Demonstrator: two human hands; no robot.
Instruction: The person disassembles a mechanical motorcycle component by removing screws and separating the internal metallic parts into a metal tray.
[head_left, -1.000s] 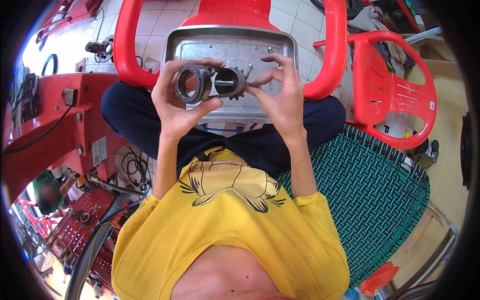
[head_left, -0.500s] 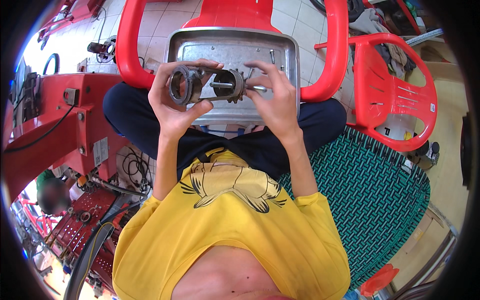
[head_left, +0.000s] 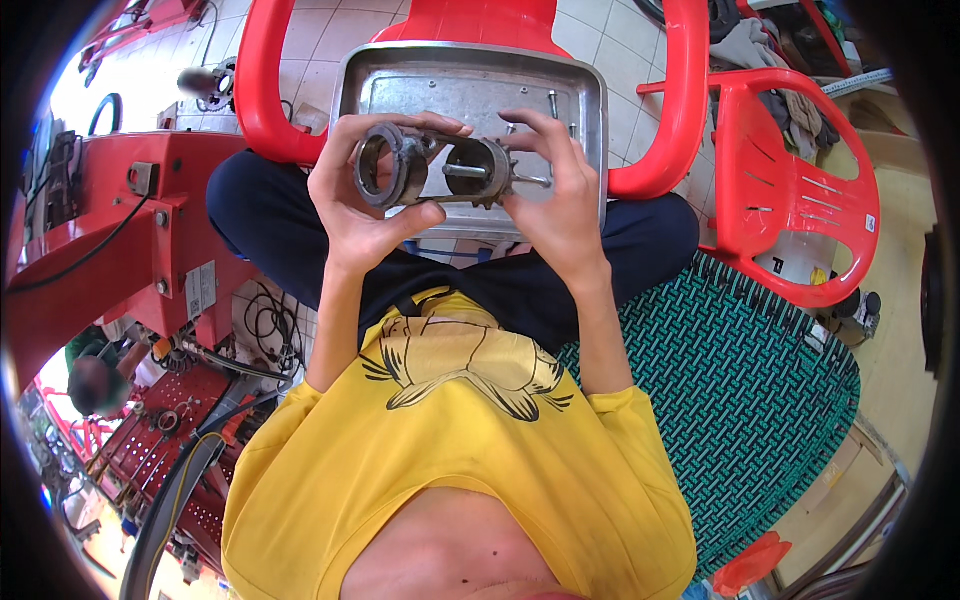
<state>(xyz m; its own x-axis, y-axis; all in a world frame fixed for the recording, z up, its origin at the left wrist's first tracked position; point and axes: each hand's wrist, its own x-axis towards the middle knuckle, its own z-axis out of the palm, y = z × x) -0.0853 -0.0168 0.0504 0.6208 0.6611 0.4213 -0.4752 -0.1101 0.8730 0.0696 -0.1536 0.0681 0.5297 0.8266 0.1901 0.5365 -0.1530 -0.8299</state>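
Observation:
My left hand [head_left: 352,220] is closed around a dark, greasy metal housing [head_left: 410,165], its thumb below and fingers above. The housing has an open ring at its left end and a cup with a toothed rim at its right end. A shiny metal rod [head_left: 468,172] shows inside the cup, and a thin bolt-like end [head_left: 533,180] sticks out past the toothed side. My right hand [head_left: 565,205] is curled about that toothed end, with the thumb against its lower edge and the index finger arched above. Some right fingertips are hidden behind the part.
Beneath my hands a metal tray [head_left: 400,95] rests on a red plastic chair [head_left: 480,20], with a few bolts [head_left: 553,103] inside. Another red chair [head_left: 790,190] and a green woven seat [head_left: 740,400] are right. Red machinery [head_left: 150,240] stands left; another person [head_left: 95,385] is beyond it.
Both hands and the housing have shifted slightly right in view. The right index finger has lifted and arched, and more of the bolt-like end shows between right thumb and fingers.

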